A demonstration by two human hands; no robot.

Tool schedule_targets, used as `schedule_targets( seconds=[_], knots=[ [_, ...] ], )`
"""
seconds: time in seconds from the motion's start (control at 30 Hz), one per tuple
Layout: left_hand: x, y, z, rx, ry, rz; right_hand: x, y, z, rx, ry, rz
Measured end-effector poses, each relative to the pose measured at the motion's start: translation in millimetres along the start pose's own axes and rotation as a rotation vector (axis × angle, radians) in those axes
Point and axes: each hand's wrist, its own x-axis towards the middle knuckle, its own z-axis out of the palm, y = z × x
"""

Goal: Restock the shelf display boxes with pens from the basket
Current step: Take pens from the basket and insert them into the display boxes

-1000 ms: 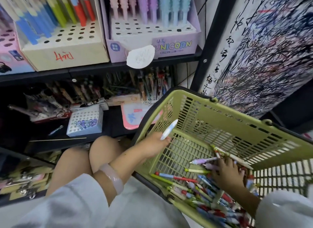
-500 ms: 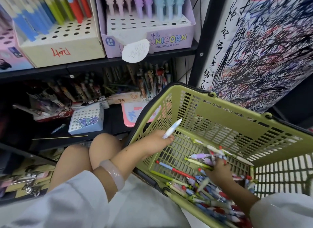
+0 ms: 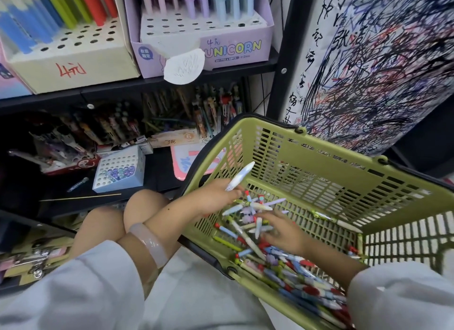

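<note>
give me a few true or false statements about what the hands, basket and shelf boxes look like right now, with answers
1. The left hand holds a pale blue and white pen. True.
2. The green basket holds no pens. False: a heap of pens lies in it.
3. The right hand is on the shelf. False: it is in the basket among the pens.
4. The UNICORN box has open holes in its front rows. True.
5. A bracelet is on the left wrist. True.
</note>
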Motion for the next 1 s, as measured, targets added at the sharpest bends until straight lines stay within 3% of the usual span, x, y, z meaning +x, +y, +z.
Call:
schedule_targets(
  seconds=[0.07, 0.13, 0.3, 0.47, 0.83, 1.0],
  knots=[
    [0, 1, 1, 0.011, -0.013, -0.003, -17, 15, 6, -0.181, -0.169, -0.055],
    [1, 1, 3, 0.038, -0.046, -0.007, -31, 24, 21, -0.304, -0.233, -0.035],
    [0, -1, 8, 0.100, -0.067, -0.019, -35, 29, 49, -0.513, -0.102, -0.070],
    [0, -4, 5, 0.052, -0.051, -0.023, -24, 21, 57, -0.517, -0.020, -0.064],
    [5, -8, -1, -0.018, 0.010, -0.039, 29, 0, 5, -0.565, 0.076, -0.008],
    [7, -7, -3, -0.051, 0.059, -0.035, 56, -18, -14, -0.289, 0.422, -0.021]
  ],
)
